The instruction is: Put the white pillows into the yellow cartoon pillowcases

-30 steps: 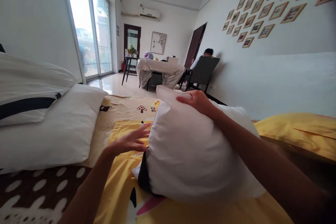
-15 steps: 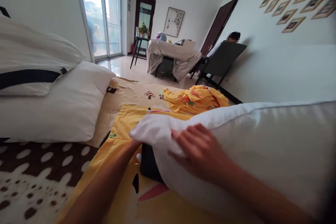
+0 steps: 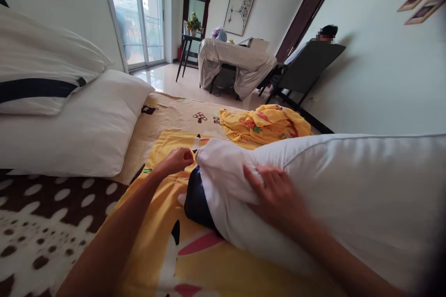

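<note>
A large white pillow (image 3: 365,185) slants across the right side, its corner bunched up near the middle. My right hand (image 3: 277,190) is on top of it, fingers curled into the white fabric. Just left of the bunched corner is my left hand (image 3: 177,160), its fingers closed; whatever they may hold is hidden. Beneath both arms spreads a flat yellow pillowcase-like cloth (image 3: 146,222) printed with white figures and pink shapes. Dark navy fabric (image 3: 198,197) shows under the pillow's near-left edge; I cannot tell what it belongs to.
A crumpled yellow cloth (image 3: 268,123) lies beyond the pillow on a beige blanket (image 3: 174,111). More white pillows (image 3: 87,134) are piled at left, above a brown-and-white spotted blanket (image 3: 62,199). Farther off are a covered table (image 3: 237,55) and a person seated in a dark chair (image 3: 310,67).
My left hand has come out from behind the pillow's corner to its left side. My right hand has shifted slightly right along the pillow. The view has tilted down a little.
</note>
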Demonstrator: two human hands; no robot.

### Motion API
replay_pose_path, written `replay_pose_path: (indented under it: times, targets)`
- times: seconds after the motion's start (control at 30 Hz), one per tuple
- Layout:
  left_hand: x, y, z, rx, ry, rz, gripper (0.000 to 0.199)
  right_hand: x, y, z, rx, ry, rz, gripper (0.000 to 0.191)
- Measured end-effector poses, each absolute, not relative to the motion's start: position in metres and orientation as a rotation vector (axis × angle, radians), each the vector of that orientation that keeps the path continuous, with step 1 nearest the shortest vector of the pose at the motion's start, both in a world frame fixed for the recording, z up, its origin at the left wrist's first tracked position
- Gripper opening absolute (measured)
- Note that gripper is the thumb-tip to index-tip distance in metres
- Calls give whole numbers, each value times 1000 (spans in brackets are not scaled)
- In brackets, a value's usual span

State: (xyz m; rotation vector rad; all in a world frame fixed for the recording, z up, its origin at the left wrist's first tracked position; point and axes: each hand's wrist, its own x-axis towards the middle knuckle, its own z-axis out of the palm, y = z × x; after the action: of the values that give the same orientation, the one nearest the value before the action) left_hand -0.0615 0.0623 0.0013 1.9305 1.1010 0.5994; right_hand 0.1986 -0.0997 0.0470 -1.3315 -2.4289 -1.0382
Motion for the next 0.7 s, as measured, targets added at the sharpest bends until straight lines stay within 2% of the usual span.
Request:
replay_pose_path:
  times: [0.1,0.17,0.2,0.27,0.33,0.37,0.47,0.57,0.7]
  targets:
    - [-72,49,26,2075,882,119,22,223,-80,48,-1400,-2301,-955,67]
    - [-70,28,43,2278,728,-62,16,232,-70,45,-1431,-2244,-912,69]
    - [-66,15,50,2391,651,-60,18,235,-65,44,-1443,-2230,-896,69]
    - [-51,-10,52,2555,491,44,39,239,-58,44,-1457,-2225,-881,67]
    - [-32,-28,41,2628,402,132,61,240,-52,49,-1469,-2229,-846,65]
    - [-23,-32,31,2654,399,183,65,240,-50,54,-1475,-2228,-808,64]
    - [-1,-24,-1,2676,378,395,52,236,-48,72,-1468,-2223,-690,59]
    - [5,-3,-20,2503,359,528,39,218,-62,83,-1389,-2297,-713,54]
    - [0,15,-28,2150,499,626,29,181,-99,66,-1267,-2475,-820,67]
